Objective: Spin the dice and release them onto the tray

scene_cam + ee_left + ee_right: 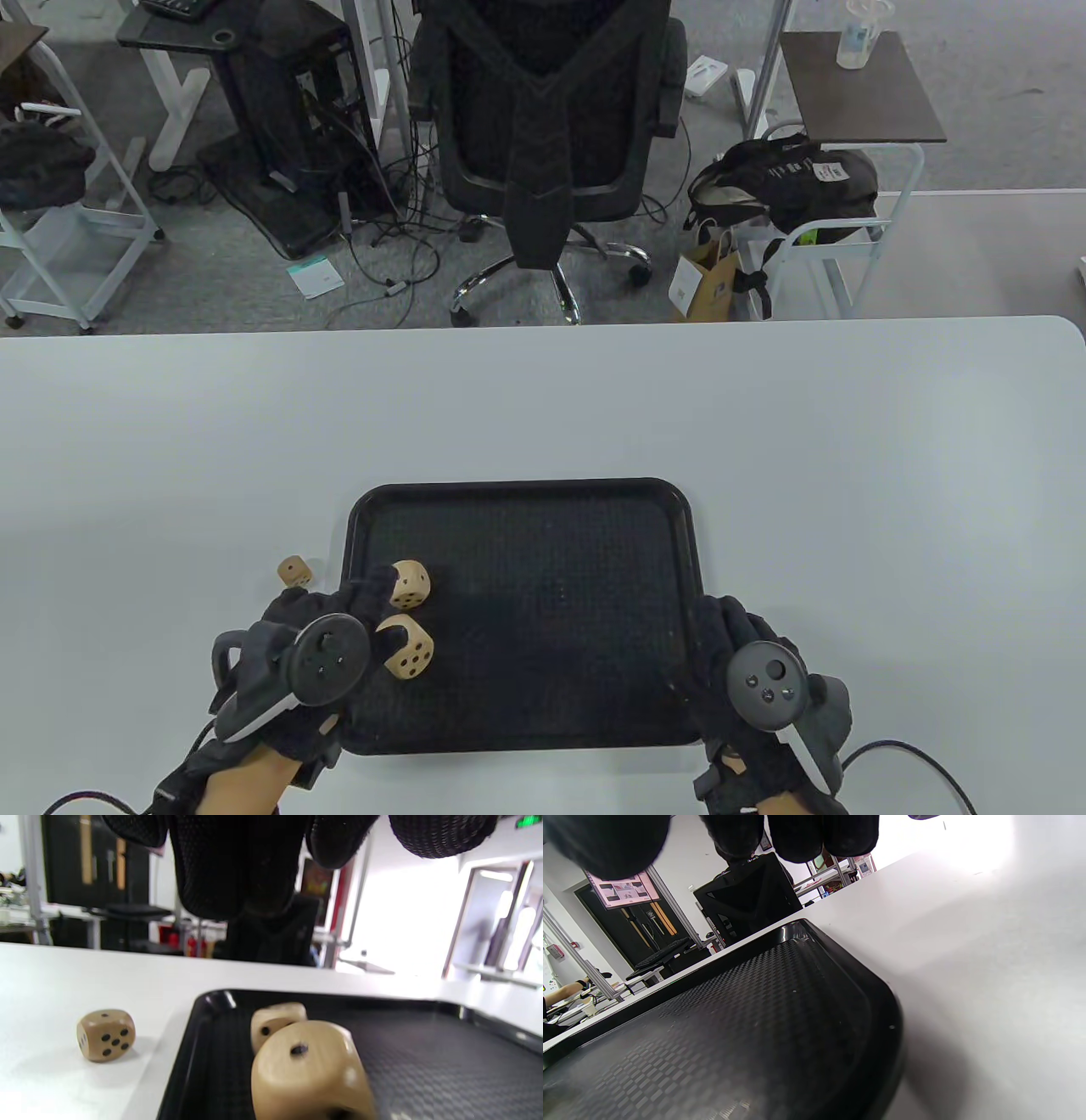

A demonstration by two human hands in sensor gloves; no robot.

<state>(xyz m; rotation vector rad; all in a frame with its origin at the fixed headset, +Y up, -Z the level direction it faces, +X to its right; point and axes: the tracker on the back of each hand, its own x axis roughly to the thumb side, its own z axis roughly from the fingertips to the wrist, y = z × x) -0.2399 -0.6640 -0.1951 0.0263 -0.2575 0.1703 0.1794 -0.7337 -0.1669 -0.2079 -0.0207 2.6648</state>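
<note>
Left hand grip: left hand hangs over the tray's near-left corner with fingers loosely spread and nothing in them; in the left wrist view its fingertips sit clear above the dice.
Right hand grip: right hand lies on the tray's near-right rim with fingers relaxed, curled round nothing; in the right wrist view its fingertips hang above the rim.
Near die: near die is inside the tray just beside the left hand, blurred in the left wrist view; whether it rests flat or is airborne, I cannot tell.
Far die: far die is also inside the tray, just behind the near die and close to the left wall.
Loose die: loose die sits on the table outside the tray, just left of its left edge.
Tray: black tray has a textured floor and raised rim; its middle and right side hold no dice.
Surface: white table lies bare and wide on every side of the tray, with a rounded far-right corner.
Room: black office chair stands just beyond the far edge; a small dark side table carries a clear bottle, and cables trail on the grey floor.
</note>
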